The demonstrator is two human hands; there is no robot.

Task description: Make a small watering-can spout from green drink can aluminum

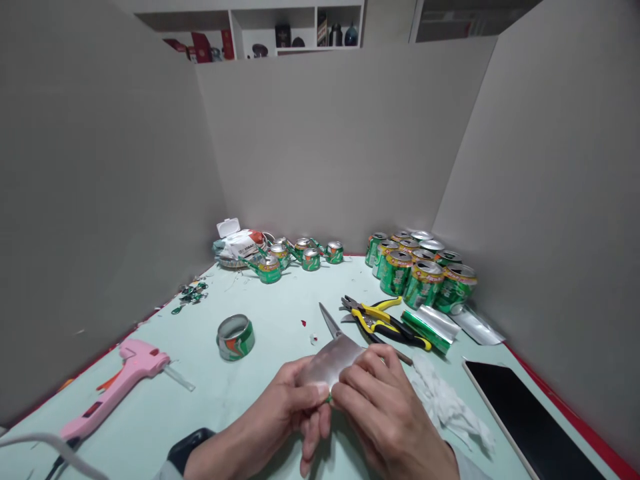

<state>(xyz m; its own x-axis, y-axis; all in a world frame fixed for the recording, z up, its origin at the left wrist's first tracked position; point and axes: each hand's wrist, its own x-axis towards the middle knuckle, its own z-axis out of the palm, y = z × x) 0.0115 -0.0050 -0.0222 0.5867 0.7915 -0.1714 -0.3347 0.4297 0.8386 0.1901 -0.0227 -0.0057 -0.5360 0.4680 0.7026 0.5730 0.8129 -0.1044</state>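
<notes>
My left hand (285,410) and my right hand (387,413) meet at the near middle of the table, both pinched on a small silvery sheet of cut can metal (330,363) with a green edge at its lower end. The sheet is held a little above the pale green table top (280,320). A pair of scissors (331,321) lies just beyond the sheet, blades pointing away from me. Yellow-handled pliers (383,320) lie to the right of them. A cut-off can bottom (235,337) stands to the left.
A pink glue gun (117,383) lies at the near left with its cable. Several green cans (423,267) stand at the back right, small can-made figures (293,257) at the back. Flattened can sheets (435,325), white tissue (445,400) and a dark tablet (530,420) lie right. Grey partitions enclose the table.
</notes>
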